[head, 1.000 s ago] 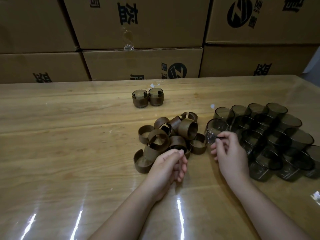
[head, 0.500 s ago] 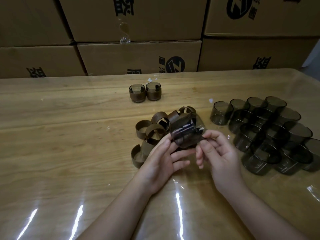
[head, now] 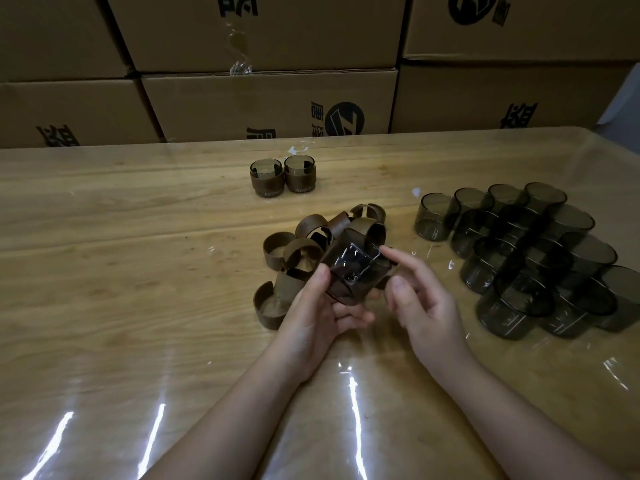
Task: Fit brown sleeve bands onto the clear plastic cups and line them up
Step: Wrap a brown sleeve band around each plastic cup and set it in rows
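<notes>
My left hand (head: 318, 315) grips a smoky clear cup (head: 358, 265), tilted above the table, with a brown band round its lower end by my palm. My right hand (head: 424, 306) is just right of it; the straight index fingertip touches the cup's upper edge, and the thumb sits beside the cup. A heap of loose brown sleeve bands (head: 298, 252) lies directly behind my hands. Two banded cups (head: 282, 174) stand side by side farther back. Several bare cups (head: 519, 254) are clustered on the right.
The wooden table (head: 121, 271) has a glossy clear cover with glare streaks near me. Stacked cardboard boxes (head: 263, 105) wall off the far edge. The table's right corner (head: 609, 140) is at the upper right.
My right hand took a cup from the cluster and my left a band, and they met in front of the heap. The right hand has now loosened to a fingertip touch.
</notes>
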`<state>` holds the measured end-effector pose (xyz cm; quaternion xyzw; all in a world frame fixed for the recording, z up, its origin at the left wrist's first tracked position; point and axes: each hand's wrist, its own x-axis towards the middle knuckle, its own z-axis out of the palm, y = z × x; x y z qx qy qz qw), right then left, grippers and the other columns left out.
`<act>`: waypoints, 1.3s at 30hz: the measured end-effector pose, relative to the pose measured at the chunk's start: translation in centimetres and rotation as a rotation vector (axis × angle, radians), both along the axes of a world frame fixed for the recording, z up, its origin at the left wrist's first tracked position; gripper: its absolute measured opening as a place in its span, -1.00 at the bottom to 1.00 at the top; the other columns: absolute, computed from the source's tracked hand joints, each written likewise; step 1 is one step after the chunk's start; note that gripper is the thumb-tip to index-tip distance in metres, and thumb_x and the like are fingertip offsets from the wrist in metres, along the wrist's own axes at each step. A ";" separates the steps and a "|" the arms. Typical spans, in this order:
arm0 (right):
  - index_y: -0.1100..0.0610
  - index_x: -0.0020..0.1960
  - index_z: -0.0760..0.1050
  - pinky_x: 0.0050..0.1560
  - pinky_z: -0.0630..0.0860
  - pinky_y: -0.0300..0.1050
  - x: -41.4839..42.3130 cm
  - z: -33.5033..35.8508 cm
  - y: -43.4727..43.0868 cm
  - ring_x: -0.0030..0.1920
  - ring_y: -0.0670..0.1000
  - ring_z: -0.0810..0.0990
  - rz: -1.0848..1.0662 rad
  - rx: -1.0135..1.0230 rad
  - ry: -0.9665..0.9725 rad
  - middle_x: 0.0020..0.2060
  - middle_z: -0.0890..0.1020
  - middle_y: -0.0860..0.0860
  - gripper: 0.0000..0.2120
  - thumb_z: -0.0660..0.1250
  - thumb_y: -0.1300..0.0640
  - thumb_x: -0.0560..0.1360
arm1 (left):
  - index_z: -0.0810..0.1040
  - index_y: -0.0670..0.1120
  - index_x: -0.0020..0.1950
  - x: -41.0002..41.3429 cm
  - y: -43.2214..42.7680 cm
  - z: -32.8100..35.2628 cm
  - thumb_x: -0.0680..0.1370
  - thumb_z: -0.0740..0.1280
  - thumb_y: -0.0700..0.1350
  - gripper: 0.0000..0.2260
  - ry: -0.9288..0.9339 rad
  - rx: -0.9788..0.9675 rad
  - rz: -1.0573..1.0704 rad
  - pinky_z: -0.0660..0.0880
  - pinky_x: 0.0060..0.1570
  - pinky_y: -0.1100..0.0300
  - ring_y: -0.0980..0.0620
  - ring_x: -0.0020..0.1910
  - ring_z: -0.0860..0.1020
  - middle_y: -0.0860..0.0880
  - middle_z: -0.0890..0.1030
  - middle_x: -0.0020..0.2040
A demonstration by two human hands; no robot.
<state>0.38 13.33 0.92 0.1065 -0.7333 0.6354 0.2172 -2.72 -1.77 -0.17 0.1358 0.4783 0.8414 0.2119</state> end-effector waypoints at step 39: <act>0.05 0.29 0.47 0.39 0.29 -0.15 -0.5 -0.6 0.5 0.39 -0.05 0.37 -0.080 0.258 0.122 0.26 0.53 -0.14 -0.61 0.06 -0.08 0.59 | 0.45 0.03 0.27 1.2 0.6 -0.3 0.35 0.47 0.00 -0.49 0.399 -0.235 0.453 0.59 -0.08 0.09 0.08 0.02 0.62 0.06 0.60 0.13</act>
